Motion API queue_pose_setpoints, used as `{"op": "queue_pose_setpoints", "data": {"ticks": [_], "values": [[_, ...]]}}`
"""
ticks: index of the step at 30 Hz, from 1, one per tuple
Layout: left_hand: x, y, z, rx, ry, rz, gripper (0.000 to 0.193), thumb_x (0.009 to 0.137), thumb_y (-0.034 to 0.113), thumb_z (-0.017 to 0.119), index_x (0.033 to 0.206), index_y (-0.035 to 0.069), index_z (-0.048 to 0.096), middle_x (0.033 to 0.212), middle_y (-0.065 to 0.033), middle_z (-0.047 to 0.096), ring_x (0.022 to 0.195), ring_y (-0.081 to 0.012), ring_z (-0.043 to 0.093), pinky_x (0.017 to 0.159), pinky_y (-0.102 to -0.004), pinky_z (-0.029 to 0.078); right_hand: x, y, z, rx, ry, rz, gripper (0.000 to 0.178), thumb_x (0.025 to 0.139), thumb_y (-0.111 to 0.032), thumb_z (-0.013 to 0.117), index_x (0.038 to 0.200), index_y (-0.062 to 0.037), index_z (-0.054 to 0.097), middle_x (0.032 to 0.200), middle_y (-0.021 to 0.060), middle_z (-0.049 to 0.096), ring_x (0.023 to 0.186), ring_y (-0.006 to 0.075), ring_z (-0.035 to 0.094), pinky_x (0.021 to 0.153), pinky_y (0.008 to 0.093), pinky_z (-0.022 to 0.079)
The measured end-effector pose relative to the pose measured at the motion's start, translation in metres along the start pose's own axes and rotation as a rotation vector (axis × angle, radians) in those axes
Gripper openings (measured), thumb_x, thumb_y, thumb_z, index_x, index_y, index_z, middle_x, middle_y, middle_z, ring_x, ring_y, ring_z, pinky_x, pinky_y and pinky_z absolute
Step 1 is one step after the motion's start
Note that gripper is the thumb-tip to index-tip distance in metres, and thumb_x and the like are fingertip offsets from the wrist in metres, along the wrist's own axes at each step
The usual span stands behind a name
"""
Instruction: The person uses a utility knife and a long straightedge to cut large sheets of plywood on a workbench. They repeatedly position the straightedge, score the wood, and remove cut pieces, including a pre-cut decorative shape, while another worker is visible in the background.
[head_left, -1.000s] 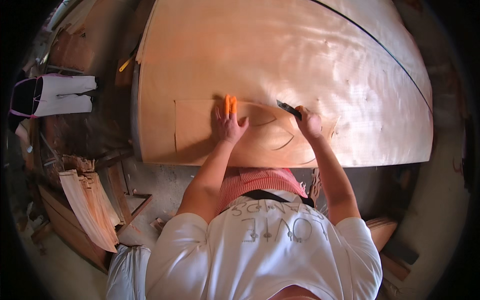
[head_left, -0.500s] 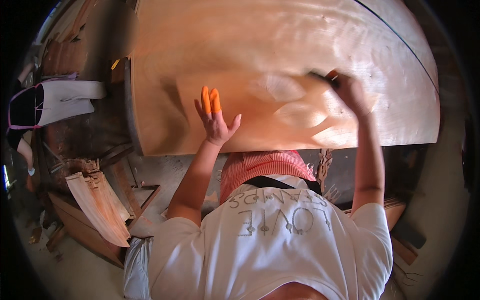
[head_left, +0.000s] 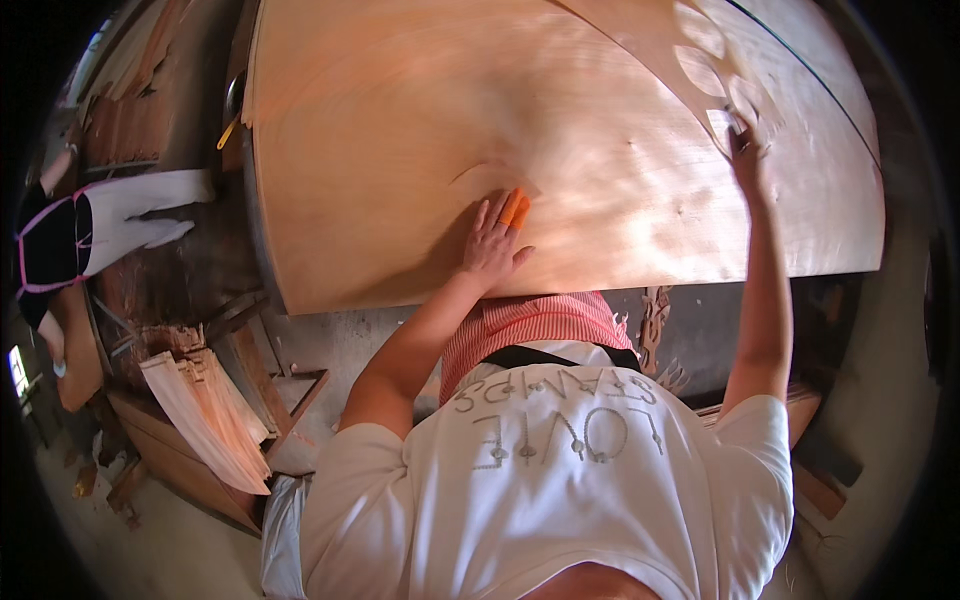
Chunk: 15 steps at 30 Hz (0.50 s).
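Wood panel (head_left: 380,130): cutout sheet (head_left: 660,50) shifted to panel's far R.
Panel's near-ctr. area now uncovered, i.e. prob. accessible. R hand (head_left: 748,155) grasping sheet's near tip, over panel's R side; dark obj. (head_left: 739,127) at grip, blurred. L hand (head_left: 492,245) spread, empty, palm-down at panel's near-ctr., w/ orange finger covers (head_left: 514,208).

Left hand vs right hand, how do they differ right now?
- Pose: the left hand is open, fingers extended; the right hand is curled around a dark tool.
- Place: the left hand is near the sheet's near edge; the right hand reaches farther out, at the holed veneer.

Shared: both are over the sheet.
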<state>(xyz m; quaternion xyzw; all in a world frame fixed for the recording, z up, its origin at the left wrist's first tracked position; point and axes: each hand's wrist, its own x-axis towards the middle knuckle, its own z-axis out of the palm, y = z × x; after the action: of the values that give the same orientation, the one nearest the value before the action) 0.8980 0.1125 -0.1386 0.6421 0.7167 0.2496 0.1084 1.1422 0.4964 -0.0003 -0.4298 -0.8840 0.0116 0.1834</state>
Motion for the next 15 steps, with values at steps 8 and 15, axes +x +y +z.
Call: {"op": "queue_pose_setpoints", "data": {"ticks": [8, 15], "values": [[-0.031, 0.108, -0.008, 0.051, 0.031, 0.061, 0.075, 0.069, 0.036, 0.062, 0.128, 0.002, 0.031, 0.133, -0.0153, 0.03, 0.125, -0.0274, 0.024, 0.102, -0.0444, 0.019, -0.302, -0.02, -0.109, -0.117, -0.385, 0.41, 0.023, 0.084, -0.028, 0.048, 0.098, -0.0131, 0.057, 0.073, 0.0155, 0.06, 0.068, 0.0325, 0.059, 0.058, 0.04, 0.045], [-0.007, 0.376, -0.083, 0.347, -0.178, -0.079, 0.074, 0.071, 0.036, 0.062, 0.129, 0.002, 0.029, 0.135, -0.0129, 0.028, 0.126, -0.0259, 0.023, 0.103, -0.0449, 0.015, -0.318, 0.225, -0.374, 0.573, 0.244, 0.687, 0.014, 0.084, -0.015, 0.052, 0.094, -0.0092, 0.06, 0.057, -0.0009, 0.049, 0.055, 0.0062, 0.045, 0.053, 0.0221, 0.037]]}}
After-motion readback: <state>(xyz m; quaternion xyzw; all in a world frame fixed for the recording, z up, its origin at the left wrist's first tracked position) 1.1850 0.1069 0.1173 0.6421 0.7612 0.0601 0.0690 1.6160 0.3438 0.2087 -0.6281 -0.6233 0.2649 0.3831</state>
